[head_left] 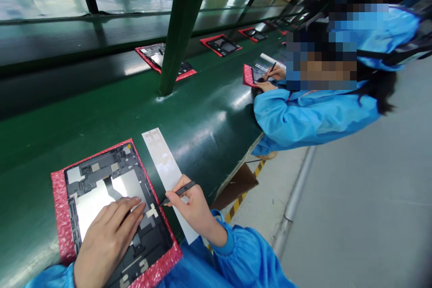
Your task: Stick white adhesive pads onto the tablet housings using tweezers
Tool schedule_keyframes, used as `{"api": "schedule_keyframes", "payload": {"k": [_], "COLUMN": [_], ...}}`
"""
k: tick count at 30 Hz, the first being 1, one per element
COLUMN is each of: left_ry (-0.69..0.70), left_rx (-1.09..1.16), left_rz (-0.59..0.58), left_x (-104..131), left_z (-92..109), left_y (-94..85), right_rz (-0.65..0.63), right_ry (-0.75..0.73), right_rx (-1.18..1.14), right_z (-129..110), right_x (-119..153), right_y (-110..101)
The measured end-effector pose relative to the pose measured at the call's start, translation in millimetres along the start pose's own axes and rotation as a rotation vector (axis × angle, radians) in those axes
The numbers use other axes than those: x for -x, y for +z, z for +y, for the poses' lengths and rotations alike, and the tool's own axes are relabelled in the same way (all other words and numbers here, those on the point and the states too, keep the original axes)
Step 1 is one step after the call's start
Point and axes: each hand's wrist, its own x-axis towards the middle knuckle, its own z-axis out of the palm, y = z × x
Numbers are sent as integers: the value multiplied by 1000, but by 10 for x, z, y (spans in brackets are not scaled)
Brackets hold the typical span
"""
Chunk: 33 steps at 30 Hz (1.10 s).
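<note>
- Left hand (108, 238) lies flat & spread on the open tablet back (114, 207), lower left of frame. Not grasping, just pressing it down.
- Tablet back sits in a red foam tray (60, 207) on the green belt (202, 112).
- Right hand (194, 207) is pinched round thin black tweezers (178, 191), bottom middle.
- Tweezer tip touches a small pale sticker (152, 210) on the tablet's right side. Can't tell if it's stuck down yet.
- White sticker strip (165, 166) lies just beside the tray, to its right, under the right hand.
- To do it well, I think: keep left hand firm so the tablet can't slide, go slow w/ the tip, line sticker up before pressing, don't poke the parts.
- Upper right: a co-worker's blue sleeve (303, 117) & hands at another red tray (249, 75).
- More trays (221, 46) further up the belt, a green post (182, 27) btw them.
</note>
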Motion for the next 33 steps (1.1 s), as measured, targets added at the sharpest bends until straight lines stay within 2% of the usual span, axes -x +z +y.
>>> {"api": "schedule_keyframes", "payload": {"k": [11, 18, 23, 29, 33], "left_ry": [8, 125, 110, 111, 82], "left_rx": [-2, -51, -93, -115, -186], "left_rz": [-13, -152, -140, -216, -218], "left_x": [0, 31, -34, -24, -10], "left_z": [-1, -20, 11, -13, -19], "left_y": [-2, -3, -24, -23, -13], "right_rz": [-5, -10, 5, 130, 137], "right_ry": [12, 18, -29, 71, 67], "right_rx": [-10, 9, 60, -154, -168], "right_z": [-13, -14, -8, 64, 103], "right_x": [-21, -17, -10, -3, -8], "right_y": [-7, -2, 6, -4, -3]}}
